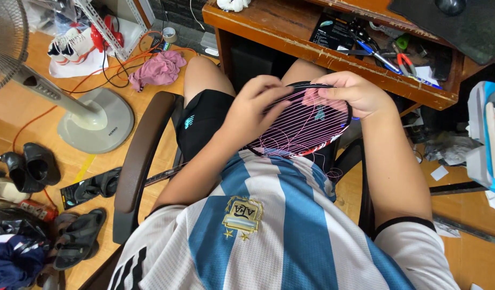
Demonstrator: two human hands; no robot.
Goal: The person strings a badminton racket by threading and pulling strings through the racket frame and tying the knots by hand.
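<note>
Blue-white striped jersey, gold crest, black shorts.

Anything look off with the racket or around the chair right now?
Yes: loose pink string curls in untidy loops off the racket head held by the left hand and right hand. A pink cloth lies crumpled on the floor.

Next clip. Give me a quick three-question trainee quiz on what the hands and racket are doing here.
1. True or false: both hands touch the racket head.
2. Which hand grips the frame's far rim? A) left hand B) right hand
3. What colour are the racket strings?

Key: 1 true. 2 B. 3 pink.
</note>
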